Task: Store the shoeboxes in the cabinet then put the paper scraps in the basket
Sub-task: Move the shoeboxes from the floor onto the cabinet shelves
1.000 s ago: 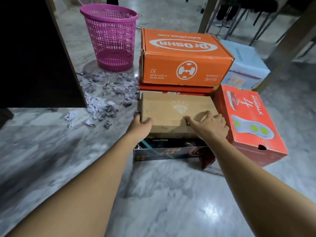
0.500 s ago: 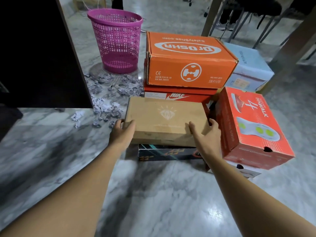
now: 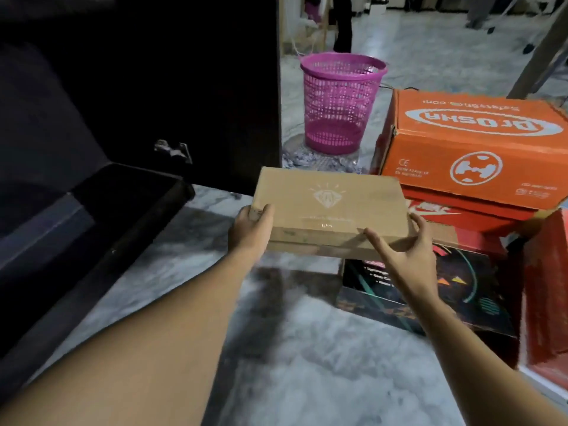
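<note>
Centre of frame: a plain brown shoebox [image 3: 330, 210], faint diamond mark on its lid, held off the floor between two bare hands. Left hand [image 3: 250, 230] clasps the box's left near corner, thumb on the lid, fingers wrapped under the edge. Right hand [image 3: 405, 256] grips the right near corner, fingers spread along the front face and thumb up by the side. Both hands closed on the box; it sits roughly level, tilted slightly toward the viewer.

Right side of frame: the remaining stack. An orange shoebox [image 3: 473, 149] with upside-down white lettering rests on a red shoebox [image 3: 467, 212]. Below and nearer, a black shoebox [image 3: 430, 290] with coloured graphics lies on the floor, partly under the right wrist. Another red box [image 3: 550, 287] stands at the far right edge, cut off.

Left side and upper left: the dark cabinet [image 3: 153, 87], interior too dim to read; a low dark panel [image 3: 92, 229] juts out toward the lower left.

Upper centre: pink mesh basket [image 3: 338, 103], upright on the marble floor [image 3: 307, 364]. Paper scraps [image 3: 310, 159] lie heaped at its base, just beyond the far edge of the held box.
</note>
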The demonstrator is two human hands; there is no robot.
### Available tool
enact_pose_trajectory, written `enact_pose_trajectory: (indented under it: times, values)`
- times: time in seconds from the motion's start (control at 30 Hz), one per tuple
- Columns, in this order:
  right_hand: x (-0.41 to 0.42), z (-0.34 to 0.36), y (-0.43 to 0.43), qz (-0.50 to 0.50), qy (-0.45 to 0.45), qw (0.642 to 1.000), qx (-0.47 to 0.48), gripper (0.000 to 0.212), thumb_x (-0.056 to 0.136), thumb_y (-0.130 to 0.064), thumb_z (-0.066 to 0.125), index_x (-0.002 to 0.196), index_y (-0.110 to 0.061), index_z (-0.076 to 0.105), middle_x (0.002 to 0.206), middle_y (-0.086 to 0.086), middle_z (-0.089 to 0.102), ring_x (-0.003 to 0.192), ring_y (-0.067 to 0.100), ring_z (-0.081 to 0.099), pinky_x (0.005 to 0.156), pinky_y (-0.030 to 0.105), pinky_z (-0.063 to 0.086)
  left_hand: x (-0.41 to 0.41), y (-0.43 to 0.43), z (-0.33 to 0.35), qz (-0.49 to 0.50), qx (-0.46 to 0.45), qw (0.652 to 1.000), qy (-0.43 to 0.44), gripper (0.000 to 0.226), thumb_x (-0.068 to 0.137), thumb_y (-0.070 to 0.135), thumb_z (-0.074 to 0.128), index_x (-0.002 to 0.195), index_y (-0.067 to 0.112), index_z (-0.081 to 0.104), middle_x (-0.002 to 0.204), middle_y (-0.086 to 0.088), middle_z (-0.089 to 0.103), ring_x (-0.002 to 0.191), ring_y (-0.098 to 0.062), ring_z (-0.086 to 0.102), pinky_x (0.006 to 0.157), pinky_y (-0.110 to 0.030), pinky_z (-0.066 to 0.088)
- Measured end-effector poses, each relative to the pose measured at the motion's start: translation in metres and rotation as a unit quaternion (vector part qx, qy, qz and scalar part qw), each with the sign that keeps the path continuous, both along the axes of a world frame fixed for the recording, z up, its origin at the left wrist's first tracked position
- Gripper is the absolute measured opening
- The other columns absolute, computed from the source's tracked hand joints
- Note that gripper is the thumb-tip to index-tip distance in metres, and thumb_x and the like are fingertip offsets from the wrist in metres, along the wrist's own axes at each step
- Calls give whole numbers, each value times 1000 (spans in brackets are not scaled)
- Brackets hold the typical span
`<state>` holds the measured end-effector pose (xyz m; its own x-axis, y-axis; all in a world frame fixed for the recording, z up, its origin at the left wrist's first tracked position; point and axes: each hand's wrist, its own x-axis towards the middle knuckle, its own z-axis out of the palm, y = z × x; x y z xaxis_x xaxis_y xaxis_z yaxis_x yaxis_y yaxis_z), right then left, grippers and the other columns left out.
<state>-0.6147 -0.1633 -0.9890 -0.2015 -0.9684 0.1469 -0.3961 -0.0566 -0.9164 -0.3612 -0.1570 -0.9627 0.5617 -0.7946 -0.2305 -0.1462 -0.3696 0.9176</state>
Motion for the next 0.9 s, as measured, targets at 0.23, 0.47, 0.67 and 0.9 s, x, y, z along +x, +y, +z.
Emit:
enact_pose_trajectory:
  times: [0.23,0.47,0.67,0.9]
  values:
    - [118,25,-16,148,-46,988,-10,92,73,-43,82,147,-20,32,130,-1,47,113,13,48,94,23,42,108,29,49,146,-53,987,-29,25,84,41,57,78,17,59,107,-14,65,100,-34,60,85,-31,48]
    - [253,80,-54,283,-78,956,22,107,52,-49,93,137,-15,39,123,1,61,107,15,61,89,31,51,198,68,81,352,-154,923,24,72,80,48,65,128,-3,55,134,-19,56,125,-32,51,103,-34,37]
    - [331,83,-67,376,-90,922,27,109,48,-50,95,138,-18,42,124,0,59,113,18,60,97,43,53,239,85,69,499,-234,834,44,43,87,9,69,120,-16,56,118,-26,65,109,-36,62,65,-14,35]
    - [417,61,-75,454,-89,885,41,73,67,-28,91,127,-13,52,113,-4,62,102,13,64,93,41,55,277,110,44,570,-229,789,13,39,89,-4,61,122,-22,50,127,-33,57,118,-42,57,69,-18,48]
